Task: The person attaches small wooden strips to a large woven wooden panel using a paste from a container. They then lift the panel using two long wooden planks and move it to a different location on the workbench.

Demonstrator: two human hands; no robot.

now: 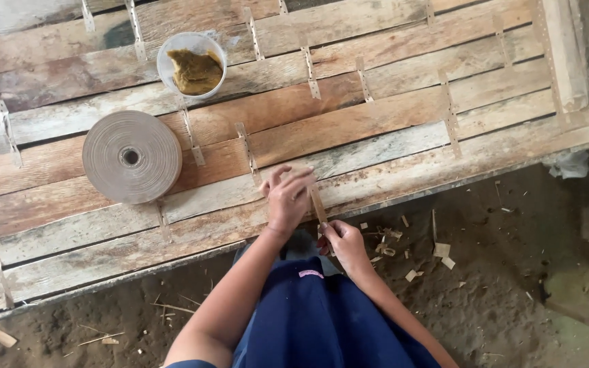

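My left hand (286,196) lies flat on a sheet of joined wood veneer strips (390,116), pressing the top of a narrow brown paper tape strip (318,204) near the sheet's front edge. My right hand (342,242) pinches the lower end of that same strip just below the edge. A large roll of brown tape (131,157) lies flat on the veneer to the left. Farther back stands a clear plastic cup (191,65) holding a yellowish-brown wet lump.
Many short tape pieces (249,148) bridge the seams between veneer strips. A wooden beam (562,54) runs along the right side. Below the sheet is dirt floor (512,259) with scraps of tape and wood. My dark blue clothing (322,320) fills the bottom centre.
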